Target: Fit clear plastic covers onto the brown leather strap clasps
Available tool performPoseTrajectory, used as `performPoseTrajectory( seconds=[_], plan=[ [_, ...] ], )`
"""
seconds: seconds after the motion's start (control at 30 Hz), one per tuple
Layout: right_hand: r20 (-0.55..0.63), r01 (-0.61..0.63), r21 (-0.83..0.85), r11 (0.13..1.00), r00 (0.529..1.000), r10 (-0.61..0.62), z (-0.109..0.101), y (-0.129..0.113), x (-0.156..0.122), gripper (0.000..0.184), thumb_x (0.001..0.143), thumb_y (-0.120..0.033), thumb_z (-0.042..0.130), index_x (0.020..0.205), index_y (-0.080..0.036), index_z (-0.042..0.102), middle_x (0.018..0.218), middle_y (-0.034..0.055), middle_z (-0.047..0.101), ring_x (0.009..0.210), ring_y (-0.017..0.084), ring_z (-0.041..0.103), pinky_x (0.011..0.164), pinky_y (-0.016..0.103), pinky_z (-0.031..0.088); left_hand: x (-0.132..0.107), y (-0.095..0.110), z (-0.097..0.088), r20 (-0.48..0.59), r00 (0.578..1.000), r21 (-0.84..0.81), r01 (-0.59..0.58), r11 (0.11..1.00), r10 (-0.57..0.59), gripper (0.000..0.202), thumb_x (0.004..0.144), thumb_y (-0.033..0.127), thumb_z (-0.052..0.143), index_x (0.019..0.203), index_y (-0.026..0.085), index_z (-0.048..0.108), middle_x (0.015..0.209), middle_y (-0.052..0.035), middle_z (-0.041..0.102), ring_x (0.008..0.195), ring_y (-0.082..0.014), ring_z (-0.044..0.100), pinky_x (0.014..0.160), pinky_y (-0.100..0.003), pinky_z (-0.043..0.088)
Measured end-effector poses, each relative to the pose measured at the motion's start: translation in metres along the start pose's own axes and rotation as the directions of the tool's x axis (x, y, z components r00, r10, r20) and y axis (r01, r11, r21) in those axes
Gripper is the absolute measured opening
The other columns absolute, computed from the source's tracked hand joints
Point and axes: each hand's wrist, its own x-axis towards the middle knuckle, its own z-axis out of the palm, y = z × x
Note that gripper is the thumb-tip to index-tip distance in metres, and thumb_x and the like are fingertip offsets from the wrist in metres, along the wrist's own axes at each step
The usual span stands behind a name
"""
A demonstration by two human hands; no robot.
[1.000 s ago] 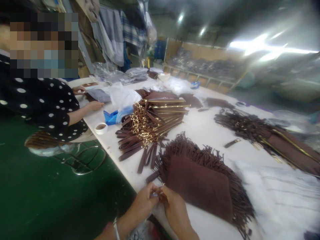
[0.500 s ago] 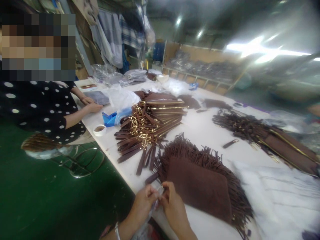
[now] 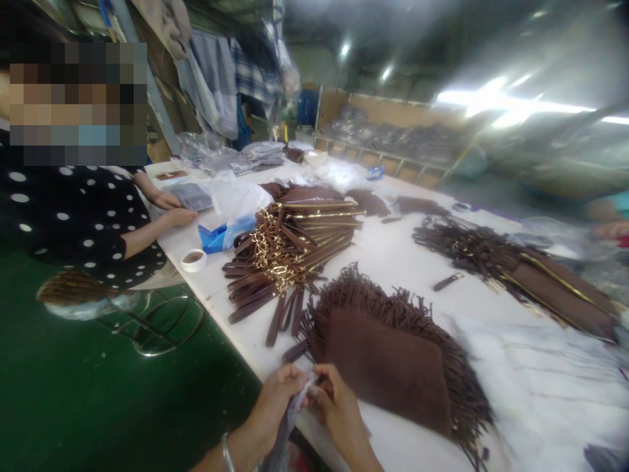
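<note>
At the table's near edge, my left hand (image 3: 275, 405) is closed, thumb and fingers pinching a clear plastic wrapper (image 3: 293, 410) with something long and dark inside. My right hand (image 3: 335, 408) pinches the same wrapper near its upper end, close to the left fingertips. The wrapper trails down towards my lap, where its lower part leaves the view. Just beyond my hands lies a brown fringed bag (image 3: 386, 367), flat on the table. A dark brown strap end (image 3: 295, 352) pokes out at its left side.
A pile of brown bags with gold zips and clasps (image 3: 289, 249) lies ahead on the white table (image 3: 383, 255). More fringed bags (image 3: 550, 282) and white sheeting (image 3: 550, 373) are at right. A co-worker (image 3: 73, 223) stands at left, near a tape roll (image 3: 193, 259) and blue dispenser (image 3: 212, 238).
My hands have shifted slightly, and more of the wrapper with its dark content shows below the left fingers. The view has moved a little. A person's arm appears further in at far right.
</note>
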Motion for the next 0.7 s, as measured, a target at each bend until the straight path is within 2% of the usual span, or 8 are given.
performPoseTrajectory(
  seconds=[0.13,0.3,0.43,0.53,0.6,0.7],
  plan=[
    [0.005,0.031,-0.055,0.998,1.000,-0.031,0.000,0.002,0.000,0.019,0.085,-0.024,0.048,0.104,-0.021,0.052,0.064,-0.0055,0.056,0.052,0.013,0.052,0.048,0.021,0.034,0.001,-0.001,-0.001,0.003,1.000,0.005,-0.008,1.000,0.007,0.028,0.074,0.038,0.069,0.080,0.016,0.053,0.056,-0.0003,0.059,0.049,-0.0100,0.047,0.052,-0.021,0.030],
    [0.006,0.054,-0.294,0.954,0.998,-0.055,0.001,-0.003,0.000,0.018,0.088,-0.020,0.042,0.101,-0.024,0.053,0.066,-0.0038,0.064,0.054,0.016,0.061,0.052,0.022,0.038,-0.003,0.000,0.001,0.017,1.000,-0.036,0.009,0.999,-0.008,0.028,0.072,0.036,0.071,0.080,0.016,0.054,0.057,0.0003,0.059,0.049,-0.0098,0.050,0.051,-0.020,0.032],
    [-0.023,0.076,-0.634,0.770,0.993,-0.117,0.005,-0.008,0.000,0.019,0.089,-0.017,0.041,0.102,-0.022,0.055,0.073,0.0024,0.069,0.069,0.024,0.069,0.056,0.025,0.037,-0.002,-0.001,0.003,-0.025,0.999,0.037,-0.023,0.999,0.023,0.031,0.072,0.041,0.072,0.079,0.016,0.055,0.058,0.0010,0.058,0.049,-0.0105,0.052,0.050,-0.020,0.033],
    [-0.026,0.064,-0.737,0.673,0.992,-0.123,0.010,-0.008,-0.001,0.023,0.091,-0.015,0.039,0.106,-0.020,0.055,0.075,0.0057,0.071,0.069,0.027,0.070,0.056,0.027,0.038,0.003,-0.002,0.001,-0.038,0.997,0.151,-0.061,0.987,0.067,0.037,0.072,0.050,0.070,0.076,0.017,0.054,0.060,0.0002,0.059,0.050,-0.0123,0.052,0.050,-0.022,0.036],
    [-0.014,0.078,-0.713,0.697,0.992,-0.125,0.010,-0.005,-0.004,0.028,0.091,-0.016,0.039,0.116,-0.019,0.052,0.079,0.0070,0.072,0.072,0.026,0.071,0.058,0.028,0.042,0.006,-0.003,-0.002,-0.013,0.991,0.232,-0.125,0.965,0.132,0.037,0.075,0.052,0.066,0.075,0.017,0.054,0.061,0.0002,0.059,0.051,-0.0131,0.051,0.052,-0.023,0.037],
    [-0.050,0.088,-0.499,0.862,0.990,-0.129,0.005,-0.001,-0.011,0.038,0.092,-0.021,0.039,0.130,-0.020,0.042,0.094,0.0074,0.072,0.080,0.022,0.071,0.066,0.027,0.048,0.004,-0.003,-0.005,0.027,0.967,0.371,-0.244,0.896,0.253,0.030,0.082,0.046,0.060,0.074,0.018,0.056,0.063,0.0011,0.057,0.057,-0.0144,0.052,0.057,-0.024,0.039]
  ],
)
